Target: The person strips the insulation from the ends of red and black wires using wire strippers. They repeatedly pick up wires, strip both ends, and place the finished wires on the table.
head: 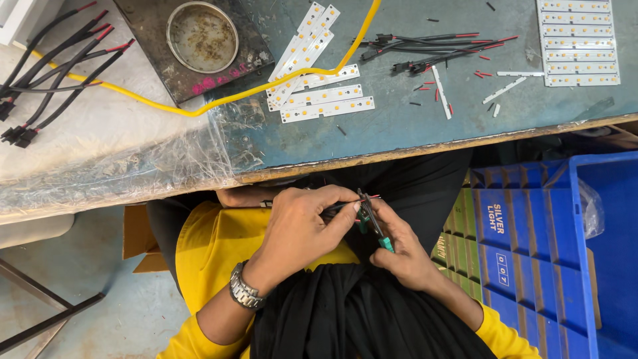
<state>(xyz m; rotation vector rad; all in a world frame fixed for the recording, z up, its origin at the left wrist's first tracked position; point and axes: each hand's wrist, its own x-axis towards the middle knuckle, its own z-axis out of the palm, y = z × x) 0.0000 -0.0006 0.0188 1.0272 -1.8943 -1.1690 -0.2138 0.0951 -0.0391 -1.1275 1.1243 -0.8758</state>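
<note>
Far left on the desk (412, 126), a bundle of black leads (53, 73) with red tips lies on clear plastic sheeting (133, 166), a yellow cable (199, 106) snaking past a round metal tin (201, 36). Moving in: the left hand (299, 229), steel watch (244, 290) at the wrist, is pinched closed on a thin red-and-black wire (345, 205), held low over the lap, below the desk edge. Just beside it, the right hand (405, 256) is clenched around green-handled cutters (372, 223), jaws right at the wire near the left fingertips. That's the worry: blades so close to the thumb could nick skin, or bite too deep and sever the strands. Above, white LED strips (319, 100) and more leads (432, 50); far right, blue crates (531, 246).
</note>
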